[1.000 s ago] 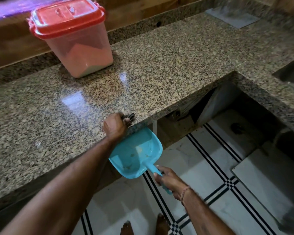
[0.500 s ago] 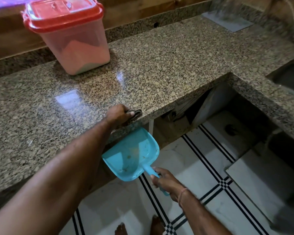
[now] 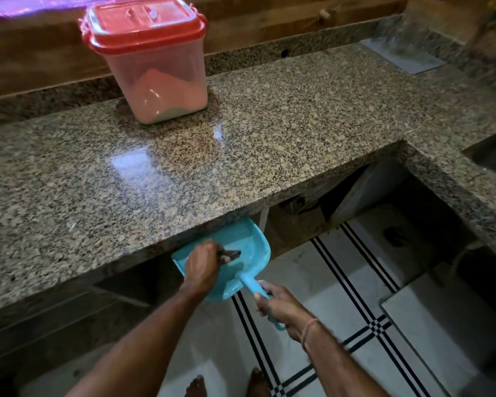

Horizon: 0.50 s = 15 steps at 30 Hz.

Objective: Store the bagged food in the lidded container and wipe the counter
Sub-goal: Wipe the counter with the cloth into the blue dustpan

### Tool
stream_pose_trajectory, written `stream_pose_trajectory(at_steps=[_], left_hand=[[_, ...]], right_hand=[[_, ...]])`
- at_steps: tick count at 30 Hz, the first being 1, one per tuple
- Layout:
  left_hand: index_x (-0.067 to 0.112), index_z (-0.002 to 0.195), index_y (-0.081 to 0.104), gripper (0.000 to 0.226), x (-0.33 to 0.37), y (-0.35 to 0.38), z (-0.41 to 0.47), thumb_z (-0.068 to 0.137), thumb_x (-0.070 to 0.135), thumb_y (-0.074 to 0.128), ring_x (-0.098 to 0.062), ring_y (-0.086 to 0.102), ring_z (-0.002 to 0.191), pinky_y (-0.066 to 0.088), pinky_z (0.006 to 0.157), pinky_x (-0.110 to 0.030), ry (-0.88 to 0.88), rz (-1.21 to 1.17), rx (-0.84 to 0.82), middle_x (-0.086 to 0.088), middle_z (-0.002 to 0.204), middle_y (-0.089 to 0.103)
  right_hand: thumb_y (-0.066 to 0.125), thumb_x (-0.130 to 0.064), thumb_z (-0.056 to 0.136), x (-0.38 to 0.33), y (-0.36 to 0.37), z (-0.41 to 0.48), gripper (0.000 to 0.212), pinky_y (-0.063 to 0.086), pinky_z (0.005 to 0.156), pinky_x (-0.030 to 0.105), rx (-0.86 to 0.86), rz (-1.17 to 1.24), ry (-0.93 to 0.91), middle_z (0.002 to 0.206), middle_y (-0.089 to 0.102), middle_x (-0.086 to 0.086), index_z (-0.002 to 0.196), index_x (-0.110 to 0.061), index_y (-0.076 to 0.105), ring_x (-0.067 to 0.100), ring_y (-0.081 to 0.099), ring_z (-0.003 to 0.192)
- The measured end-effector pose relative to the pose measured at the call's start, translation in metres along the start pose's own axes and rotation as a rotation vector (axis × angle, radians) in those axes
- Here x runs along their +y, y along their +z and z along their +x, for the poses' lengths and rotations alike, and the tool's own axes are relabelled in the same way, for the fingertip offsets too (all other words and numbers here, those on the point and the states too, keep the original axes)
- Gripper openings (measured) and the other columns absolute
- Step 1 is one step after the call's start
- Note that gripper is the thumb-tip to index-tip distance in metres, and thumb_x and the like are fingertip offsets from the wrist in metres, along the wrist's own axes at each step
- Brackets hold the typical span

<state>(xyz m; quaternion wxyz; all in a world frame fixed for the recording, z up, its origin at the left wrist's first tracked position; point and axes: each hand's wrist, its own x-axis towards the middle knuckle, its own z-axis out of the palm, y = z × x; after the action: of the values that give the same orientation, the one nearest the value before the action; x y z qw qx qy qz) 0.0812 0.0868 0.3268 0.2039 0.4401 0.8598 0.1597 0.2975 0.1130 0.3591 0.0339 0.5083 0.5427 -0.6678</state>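
The speckled granite counter (image 3: 241, 156) carries the lidded container (image 3: 152, 61), red lid shut, pinkish contents inside, back near the wall. Just under the counter's front edge hangs a turquoise dustpan (image 3: 241, 253), its handle gripped by the right hand (image 3: 281, 305); the left hand (image 3: 202, 266) clutches a small dark cloth (image 3: 229, 255) over the pan

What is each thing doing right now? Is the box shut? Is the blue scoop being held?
Container: upright on the counter, red lid shut.
Dustpan: held just below the counter edge, tilted.
Right hand: gripping the dustpan handle.
Left hand: over the dustpan pan, clutching a small dark cloth.
Counter: shiny, nothing on it except the container.
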Motion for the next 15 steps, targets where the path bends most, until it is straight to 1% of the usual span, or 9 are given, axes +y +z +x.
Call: stream_pose_trajectory(at_steps=[4,7,9,11,12,13,15], left_hand=[[0.026,0.091,0.074,0.024,-0.007,-0.014,-0.018,0.087,0.049,0.073,-0.014,0.061,0.081,0.041,0.063,-0.031,-0.112,-0.123,0.109,0.009,0.084,0.067],[0.028,0.088,0.072,0.023,-0.027,-0.037,-0.036,0.088,0.050,0.068,-0.016,0.060,0.079,0.040,0.065,-0.031,-0.287,-0.285,0.171,0.010,0.079,0.067],[0.025,0.086,0.073,0.023,-0.059,-0.043,-0.054,0.089,0.047,0.068,-0.018,0.060,0.076,0.041,0.064,-0.030,-0.402,-0.395,0.216,0.006,0.076,0.068],[0.021,0.080,0.073,0.025,-0.100,-0.044,-0.073,0.088,0.045,0.069,-0.022,0.064,0.072,0.048,0.064,-0.031,-0.507,-0.622,0.245,0.004,0.071,0.069],[0.019,0.077,0.073,0.029,-0.119,-0.043,-0.085,0.086,0.046,0.070,-0.025,0.066,0.069,0.053,0.065,-0.035,-0.552,-0.759,0.274,0.001,0.069,0.070],[0.016,0.076,0.073,0.034,-0.146,-0.039,-0.098,0.084,0.049,0.069,-0.024,0.065,0.066,0.053,0.063,-0.039,-0.599,-0.852,0.304,-0.002,0.067,0.071],[0.015,0.078,0.074,0.047,-0.206,-0.040,-0.140,0.075,0.061,0.064,-0.022,0.063,0.061,0.055,0.060,-0.047,-0.695,-0.962,0.430,-0.008,0.068,0.074]], right_hand=[[0.052,-0.025,0.105,0.010,0.011,0.001,0.037,0.046,0.066,0.015,-0.017,-0.070,0.026,0.099,0.062,-0.006,0.143,-0.023,0.055,0.005,0.057,0.083],[0.053,-0.020,0.104,0.013,0.034,0.001,0.034,0.048,0.063,0.012,-0.075,-0.134,-0.011,0.091,0.060,-0.006,0.138,-0.019,0.058,0.005,0.055,0.078],[0.054,-0.020,0.103,0.012,0.056,0.000,0.033,0.048,0.064,0.014,-0.116,-0.205,-0.027,0.089,0.060,-0.005,0.136,-0.022,0.060,0.007,0.055,0.078],[0.053,-0.019,0.103,0.012,0.081,0.002,0.030,0.049,0.065,0.015,-0.173,-0.249,-0.049,0.090,0.060,-0.001,0.132,-0.024,0.062,0.010,0.054,0.080],[0.054,-0.019,0.104,0.012,0.092,0.002,0.029,0.049,0.067,0.016,-0.200,-0.263,-0.063,0.090,0.060,0.000,0.130,-0.025,0.063,0.012,0.054,0.081],[0.054,-0.019,0.104,0.011,0.107,0.003,0.027,0.049,0.069,0.018,-0.232,-0.285,-0.082,0.090,0.060,0.000,0.127,-0.027,0.064,0.013,0.054,0.082],[0.055,-0.019,0.104,0.013,0.152,0.004,0.024,0.049,0.068,0.020,-0.316,-0.334,-0.121,0.084,0.061,-0.001,0.121,-0.032,0.066,0.013,0.054,0.079]])
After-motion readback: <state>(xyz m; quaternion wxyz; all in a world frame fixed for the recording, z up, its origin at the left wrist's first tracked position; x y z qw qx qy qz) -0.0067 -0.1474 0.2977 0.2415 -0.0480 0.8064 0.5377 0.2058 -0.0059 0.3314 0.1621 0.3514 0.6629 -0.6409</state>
